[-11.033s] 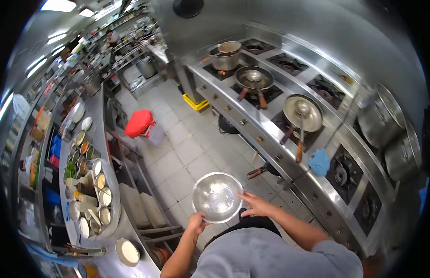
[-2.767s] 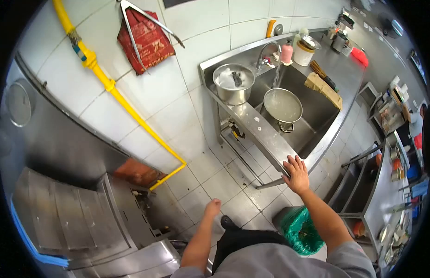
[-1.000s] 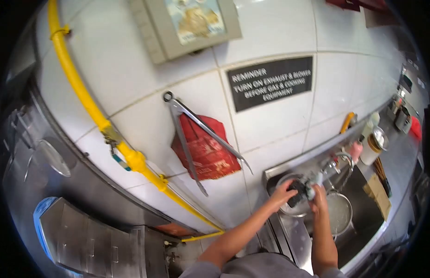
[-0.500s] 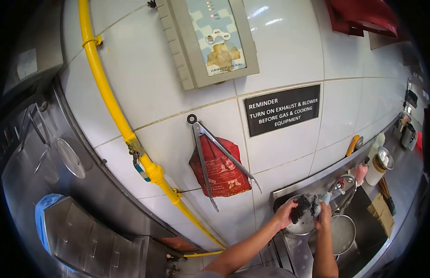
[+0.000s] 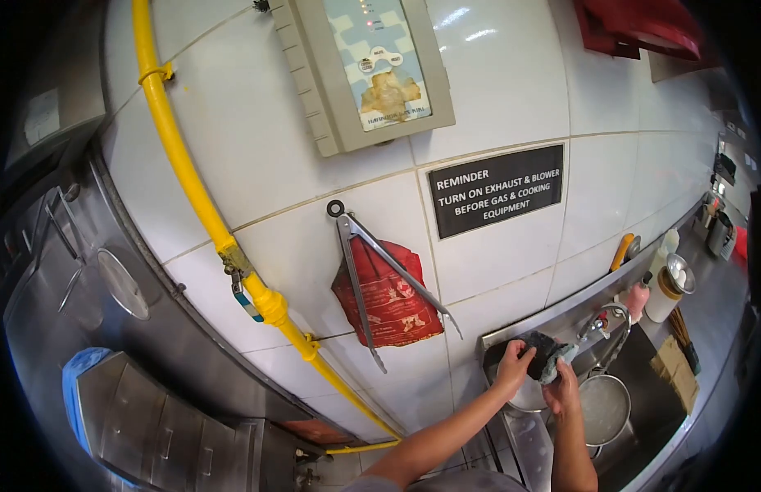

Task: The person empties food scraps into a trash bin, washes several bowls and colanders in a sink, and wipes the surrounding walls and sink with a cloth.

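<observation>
Over the left end of the sink, my left hand (image 5: 513,371) is closed on a black scouring pad (image 5: 538,351), thumb and fingers bent over its edge. A wet, bluish-grey piece that looks like a cloth or sponge (image 5: 561,361) lies against the pad's right side. My right hand (image 5: 563,392) pinches this piece from below. Just under the hands is a round metal pan (image 5: 529,399), partly hidden by them. A metal strainer or pot (image 5: 604,410) sits to the right in the sink (image 5: 649,410).
A curved faucet (image 5: 616,312) rises behind my hands. Along the sink's back stand a pink bottle (image 5: 636,302) and a white container (image 5: 663,299) topped by a metal bowl. Brown cardboard (image 5: 675,373) lies on the right rim. Tongs (image 5: 397,266) hang on the wall.
Both hands have turned the black pad and drawn the pieces together. The pad now sits higher and flatter, and the bluish-grey piece presses against it.
</observation>
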`<state>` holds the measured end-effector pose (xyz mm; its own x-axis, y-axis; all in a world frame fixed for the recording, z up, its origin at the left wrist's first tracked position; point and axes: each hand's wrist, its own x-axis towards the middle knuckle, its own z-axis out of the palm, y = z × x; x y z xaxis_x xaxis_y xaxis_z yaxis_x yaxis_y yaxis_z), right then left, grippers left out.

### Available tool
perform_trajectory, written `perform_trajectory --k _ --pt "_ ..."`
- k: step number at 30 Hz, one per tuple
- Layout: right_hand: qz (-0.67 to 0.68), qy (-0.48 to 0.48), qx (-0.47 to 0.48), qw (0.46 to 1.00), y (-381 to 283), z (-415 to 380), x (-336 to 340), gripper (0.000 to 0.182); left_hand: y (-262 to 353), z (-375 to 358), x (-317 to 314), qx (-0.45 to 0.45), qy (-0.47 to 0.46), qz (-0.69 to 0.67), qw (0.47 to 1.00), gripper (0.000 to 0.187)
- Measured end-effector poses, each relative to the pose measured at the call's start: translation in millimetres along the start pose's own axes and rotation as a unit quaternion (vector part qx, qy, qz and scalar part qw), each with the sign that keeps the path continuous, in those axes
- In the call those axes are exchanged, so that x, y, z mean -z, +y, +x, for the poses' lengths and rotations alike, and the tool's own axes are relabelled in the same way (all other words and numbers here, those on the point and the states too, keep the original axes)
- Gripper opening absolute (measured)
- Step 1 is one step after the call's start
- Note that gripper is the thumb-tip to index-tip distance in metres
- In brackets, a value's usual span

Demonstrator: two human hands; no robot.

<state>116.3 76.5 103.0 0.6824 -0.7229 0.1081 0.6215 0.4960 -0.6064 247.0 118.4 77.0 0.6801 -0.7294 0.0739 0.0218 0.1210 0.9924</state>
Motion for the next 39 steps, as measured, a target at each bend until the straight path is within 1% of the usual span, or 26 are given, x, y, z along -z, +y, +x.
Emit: perform_trajectory --k 1,5,7,8,10,11,13,14,16,18,20,22,24,25,26,27,28,29,30,32,33,34,35,37,38,39 --pt "0.0 0.002 0.002 1.0 1 -2 -1 0.057 -4 2 -3 0.002 0.022 -0.058 0.998 0.026" --pt "0.055 -0.007 0.005 0.998 3 -7 -16 0.046 -12 5 -7 -0.027 0.068 -0.059 0.996 0.025" --pt "-0.023 0.032 0.008 0.999 8 -3 -12 0.042 3 -7 -5 -0.109 0.015 0.158 0.981 0.026" --pt "-0.103 0.064 0.004 0.993 15 5 -2 0.039 3 -17 -7 -0.186 -0.038 0.157 0.969 0.027" --pt "-0.112 0.126 -0.001 0.986 19 13 3 0.045 8 -23 -11 -0.103 -0.11 0.149 0.977 0.043" --pt "-0.123 0.13 0.02 0.984 16 17 -2 0.045 12 -25 -11 -0.102 -0.111 0.151 0.977 0.043" --pt "-0.124 0.123 0.061 0.983 19 26 -1 0.044 20 -27 -6 -0.16 -0.157 -0.012 0.975 0.06" --pt "-0.122 0.123 0.061 0.983 21 29 3 0.044 20 -25 1 -0.16 -0.157 -0.01 0.975 0.06" --pt "-0.234 0.142 0.064 0.96 22 36 8 0.046 12 -9 17 -0.125 -0.247 0.023 0.961 0.066" --pt "-0.223 0.164 0.088 0.957 22 52 11 0.05 3 -4 27 -0.157 -0.252 0.029 0.954 0.06" --pt "-0.21 0.188 0.11 0.953 19 68 10 0.053 8 -9 50 -0.081 -0.242 0.076 0.964 0.057" --pt "-0.23 0.188 0.206 0.932 4 90 -11 0.06 6 -18 74 -0.079 -0.23 0.127 0.962 0.053" --pt "-0.274 0.258 0.132 0.917 -25 103 -68 0.063 -3 -27 93 -0.103 -0.22 0.108 0.964 0.052" --pt "-0.278 0.273 0.19 0.901 -24 112 -89 0.062 -3 -30 102 -0.053 -0.22 0.113 0.967 0.05" --pt "-0.521 0.18 0.17 0.816 17 169 -13 0.064 0 -32 110 0.0 -0.225 0.119 0.967 0.049" --pt "-0.507 0.195 0.441 0.715 52 202 -23 0.068 7 -37 114 0.013 -0.21 0.135 0.968 0.047" --pt "-0.55 0.21 0.461 0.664 64 211 -56 0.07 16 -42 117 0.023 -0.196 0.153 0.968 0.046" --pt "-0.548 0.144 0.434 0.7 44 186 -103 0.073 21 -49 126 0.015 -0.201 0.15 0.968 0.043" --pt "-0.569 0.102 0.461 0.674 40 171 -117 0.074 21 -55 141 0.004 -0.201 0.147 0.969 0.041" --pt "-0.638 0.021 0.451 0.624 28 171 -98 0.068 3 -71 182 0.024 -0.184 0.194 0.963 0.04" --pt "-0.626 0.02 0.53 0.571 23 197 -72 0.053 7 -86 196 0.054 -0.172 0.207 0.962 0.039" --pt "-0.53 0.098 0.443 0.716 15 219 -58 0.041 12 -101 212 0.086 -0.157 0.224 0.958 0.038" --pt "-0.513 0.172 0.478 0.692 -10 237 -37 0.042 1 -112 232 0.126 -0.133 0.205 0.961 0.037" --pt "-0.512 0.373 0.374 0.677 -73 275 0 0.054 -11 -128 247 0.174 -0.112 0.184 0.961 0.037" --pt "-0.571 0.39 0.298 0.658 -99 307 45 0.049 -7 -133 250 0.211 -0.108 0.181 0.955 0.036" --pt "-0.681 0.365 0.345 0.532 -118 295 48 0.047 -4 -132 252 0.244 -0.104 0.18 0.947 0.036"
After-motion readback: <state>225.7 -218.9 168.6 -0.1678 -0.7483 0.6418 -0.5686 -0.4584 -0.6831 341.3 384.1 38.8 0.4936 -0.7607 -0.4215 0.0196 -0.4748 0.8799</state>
